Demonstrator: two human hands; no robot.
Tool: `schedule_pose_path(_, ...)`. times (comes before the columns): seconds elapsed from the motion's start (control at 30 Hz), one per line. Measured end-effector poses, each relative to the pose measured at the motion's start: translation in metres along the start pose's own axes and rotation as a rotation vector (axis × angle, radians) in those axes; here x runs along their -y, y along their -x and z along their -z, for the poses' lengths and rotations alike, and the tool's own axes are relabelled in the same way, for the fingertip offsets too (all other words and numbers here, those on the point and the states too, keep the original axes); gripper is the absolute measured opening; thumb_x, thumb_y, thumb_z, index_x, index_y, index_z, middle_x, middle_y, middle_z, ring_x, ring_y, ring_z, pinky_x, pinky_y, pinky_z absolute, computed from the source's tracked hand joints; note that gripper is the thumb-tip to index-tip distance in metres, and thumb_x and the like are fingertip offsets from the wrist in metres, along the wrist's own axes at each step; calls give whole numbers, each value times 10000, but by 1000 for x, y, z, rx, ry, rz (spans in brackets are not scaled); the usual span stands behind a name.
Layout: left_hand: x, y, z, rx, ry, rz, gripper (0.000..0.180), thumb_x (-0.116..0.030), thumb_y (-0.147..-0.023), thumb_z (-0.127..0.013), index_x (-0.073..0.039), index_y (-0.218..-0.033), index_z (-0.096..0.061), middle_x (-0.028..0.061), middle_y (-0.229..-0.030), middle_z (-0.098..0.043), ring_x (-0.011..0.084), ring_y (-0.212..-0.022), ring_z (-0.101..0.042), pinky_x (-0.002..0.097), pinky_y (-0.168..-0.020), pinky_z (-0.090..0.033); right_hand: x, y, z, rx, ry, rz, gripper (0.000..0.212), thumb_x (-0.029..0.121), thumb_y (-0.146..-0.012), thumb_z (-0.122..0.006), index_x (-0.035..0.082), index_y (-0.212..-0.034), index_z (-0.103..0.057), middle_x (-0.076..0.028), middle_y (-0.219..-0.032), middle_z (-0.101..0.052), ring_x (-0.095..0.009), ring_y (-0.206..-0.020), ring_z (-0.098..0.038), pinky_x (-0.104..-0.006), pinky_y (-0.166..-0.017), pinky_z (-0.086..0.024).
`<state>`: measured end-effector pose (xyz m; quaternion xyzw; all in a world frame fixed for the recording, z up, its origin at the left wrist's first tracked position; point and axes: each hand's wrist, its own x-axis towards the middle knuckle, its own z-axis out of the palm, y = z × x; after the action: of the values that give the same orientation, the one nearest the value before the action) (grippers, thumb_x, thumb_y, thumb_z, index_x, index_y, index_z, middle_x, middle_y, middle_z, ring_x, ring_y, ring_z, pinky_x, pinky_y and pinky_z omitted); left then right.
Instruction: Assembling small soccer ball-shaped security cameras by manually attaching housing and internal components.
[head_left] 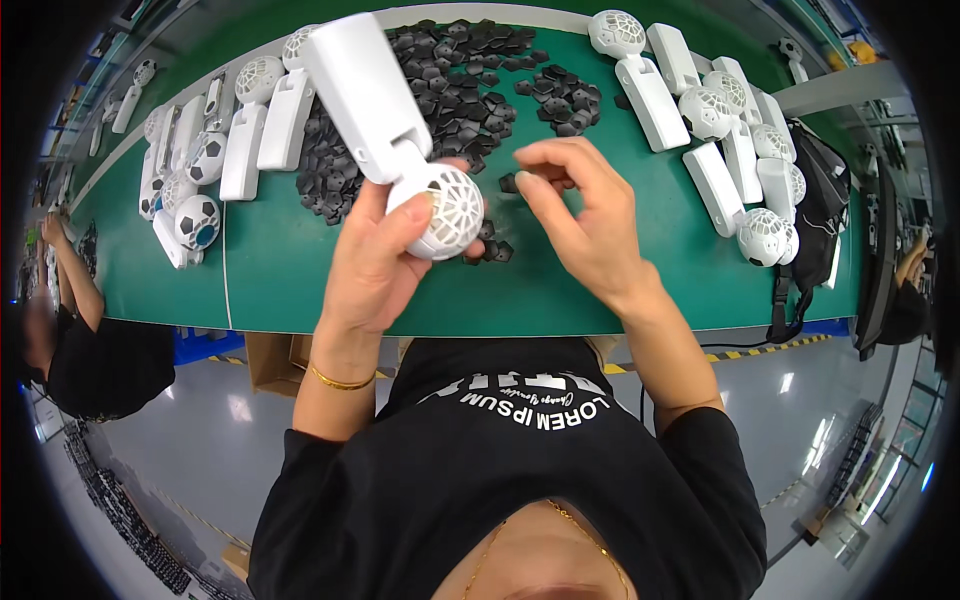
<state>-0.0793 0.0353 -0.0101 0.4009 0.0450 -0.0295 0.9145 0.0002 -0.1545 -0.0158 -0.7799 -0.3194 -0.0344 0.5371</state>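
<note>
My left hand (375, 250) is wrapped round a white device: a long box-shaped body (362, 92) hinged to a ball-shaped head (450, 215) with an openwork lattice. The body points up and to the left, and the lattice faces right. To the right of the ball, my right hand (590, 215) has thumb and index fingertips drawn close together. A small black piece (508, 184) shows right beside the thumb tip; I cannot tell whether it is pinched or lies on the table. Several loose black pieces (495, 250) lie beside the ball.
A wide heap of black polygonal pieces (455, 95) covers the back middle of the green table (500, 310), with a smaller pile (565, 98) to its right. White ball-headed devices stand in groups left (243, 150) and right (655, 105). A black bag (820, 190) hangs at the right; a co-worker (90, 340) is at left.
</note>
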Motion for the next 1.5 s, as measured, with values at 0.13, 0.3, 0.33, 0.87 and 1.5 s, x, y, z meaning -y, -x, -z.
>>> schedule_pose_path(0.13, -10, -5, 6, 16, -29, -4, 747, -252, -895, -592, -79, -1490, -174, 185, -1327, -464, 361, -1161, -550, 451, -763, -576, -14, 1, -8, 183, 400, 30, 240, 39, -776, -704, 21, -998, -613, -117, -878, -576, -281, -707, -604, -370, -638, -509)
schedule_pose_path(0.3, -5, -12, 20, 112, 180, -15, 678, -351, -926, -578, -29, -1445, -282, 117, -1142, -546, 296, -1031, -614, 430, -669, -591, -13, -6, -16, 266, 660, 115, 128, 47, -801, -645, 10, -900, -573, -132, -855, -577, -304, -735, -621, -406, -636, -513)
schedule_pose_path(0.33, -4, -12, 20, 112, 178, -16, 678, -351, -926, -578, -29, -1445, -282, 117, -1142, -546, 296, -1031, -614, 430, -669, -591, -12, -8, -17, 309, 741, 125, 94, 41, -806, -618, 4, -864, -554, -142, -838, -574, -309, -743, -625, -417, -631, -515)
schedule_pose_path(0.87, 6, -7, 13, -51, 67, -60, 430, -149, -915, -544, -28, -1298, -388, 160, -1155, -555, 274, -987, -627, 448, -706, -597, 20, -14, 0, 74, -447, -422, 119, 55, -880, -645, -48, -938, -631, -75, -762, -648, -103, -663, -631, -218, -569, -510)
schedule_pose_path(1.5, 24, 13, 7, -208, -166, -213, 305, -123, -918, -582, -17, -1189, -493, 65, -1059, -597, 139, -914, -605, 295, -791, -509, 25, 19, -40, 108, -643, -441, 133, 73, -877, -675, 18, -869, -554, -13, -818, -600, -67, -718, -582, -205, -655, -494)
